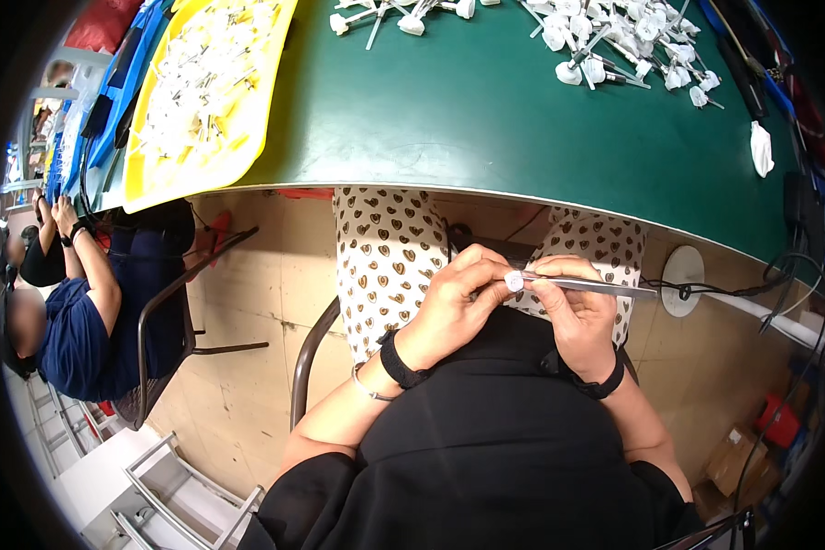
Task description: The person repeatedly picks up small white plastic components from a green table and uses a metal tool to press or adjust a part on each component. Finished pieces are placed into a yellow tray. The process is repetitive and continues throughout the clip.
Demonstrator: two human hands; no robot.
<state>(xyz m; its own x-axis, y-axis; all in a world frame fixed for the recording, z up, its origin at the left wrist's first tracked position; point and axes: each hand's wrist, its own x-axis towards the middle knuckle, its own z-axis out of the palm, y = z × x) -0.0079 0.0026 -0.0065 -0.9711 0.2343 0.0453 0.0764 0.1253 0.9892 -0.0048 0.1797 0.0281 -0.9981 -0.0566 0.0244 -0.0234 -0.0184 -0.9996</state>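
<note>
Short of the near edge of the green table (412, 128), with open room between, the left hand (456, 304) pinches a small white piece (514, 280) (the right hand (579, 321) grips a slim metal tool (619, 290)).

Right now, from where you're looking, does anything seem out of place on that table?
Mildly, yes: a crumpled white scrap lies alone near the right edge of the green table, apart from the heaped white pieces. I can't tell what it is.
</note>
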